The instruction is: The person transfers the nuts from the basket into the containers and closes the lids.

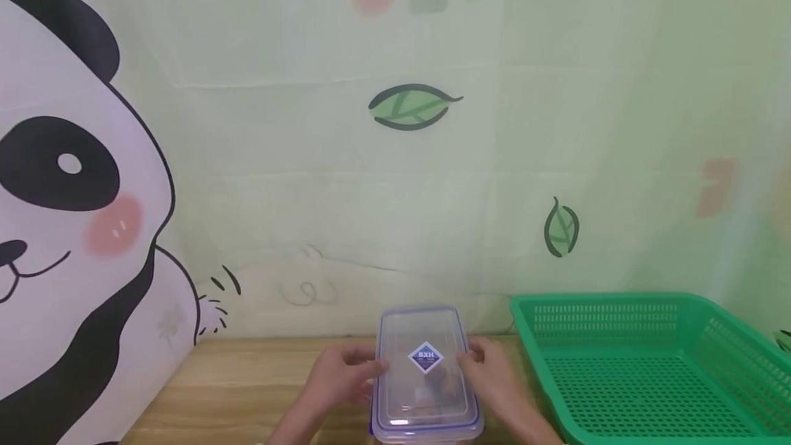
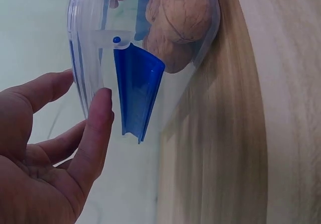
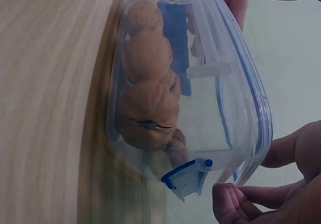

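Observation:
A clear plastic food container stands on the table, its blue-edged lid (image 1: 410,393) on top. Through its wall the right wrist view shows several walnuts (image 3: 147,58). My left hand (image 1: 340,373) pinches the lid's left rim, thumb on top and fingers beneath the edge. Opposite it, my right hand (image 1: 494,378) holds the right rim the same way. A blue clip (image 2: 135,91) hangs unlatched in the left wrist view. Another blue clip (image 3: 184,178) sticks out, unfastened, near my right fingertips.
At the right sits a green plastic basket (image 1: 534,362) with perforated walls. The wooden table (image 1: 247,376) meets a printed cloth backdrop (image 1: 296,191) behind the container, with a panda figure at the left.

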### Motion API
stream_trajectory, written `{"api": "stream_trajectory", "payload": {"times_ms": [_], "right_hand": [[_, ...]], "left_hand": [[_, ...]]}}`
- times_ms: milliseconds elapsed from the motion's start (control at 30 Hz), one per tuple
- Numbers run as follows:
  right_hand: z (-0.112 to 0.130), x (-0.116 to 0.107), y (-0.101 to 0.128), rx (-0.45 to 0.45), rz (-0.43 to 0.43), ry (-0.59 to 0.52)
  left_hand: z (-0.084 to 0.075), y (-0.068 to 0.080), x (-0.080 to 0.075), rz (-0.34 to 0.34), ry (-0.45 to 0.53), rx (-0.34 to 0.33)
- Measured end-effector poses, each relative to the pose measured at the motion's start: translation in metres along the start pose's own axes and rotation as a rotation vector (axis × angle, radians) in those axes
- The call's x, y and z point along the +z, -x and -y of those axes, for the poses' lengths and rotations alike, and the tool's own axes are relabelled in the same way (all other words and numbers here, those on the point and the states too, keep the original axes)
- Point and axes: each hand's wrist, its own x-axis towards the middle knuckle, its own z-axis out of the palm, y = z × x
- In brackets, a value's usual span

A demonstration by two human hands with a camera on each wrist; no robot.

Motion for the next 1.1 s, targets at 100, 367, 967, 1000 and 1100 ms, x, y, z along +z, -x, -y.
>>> {"api": "stream_trajectory", "payload": {"times_ms": [100, 367, 967, 1000, 1100], "right_hand": [[-0.002, 0.0, 0.001, -0.011, 0.002, -0.004], [-0.007, 0.003, 0.002, 0.011, 0.014, -0.008], [-0.01, 0.014, 0.003, 0.105, 0.048, -0.211], [-0.011, 0.014, 0.003, 0.118, 0.049, -0.215], [-0.011, 0.015, 0.002, 0.156, 0.055, -0.221]], "left_hand": [[0.001, 0.0, 0.001, 0.001, 0.001, -0.002], [0.001, -0.001, 0.002, -0.001, -0.016, -0.02], [0.01, -0.003, -0.01, 0.019, 0.014, -0.053], [0.011, -0.003, -0.01, 0.019, 0.019, -0.056], [0.013, -0.004, -0.01, 0.014, 0.029, -0.057]]}}
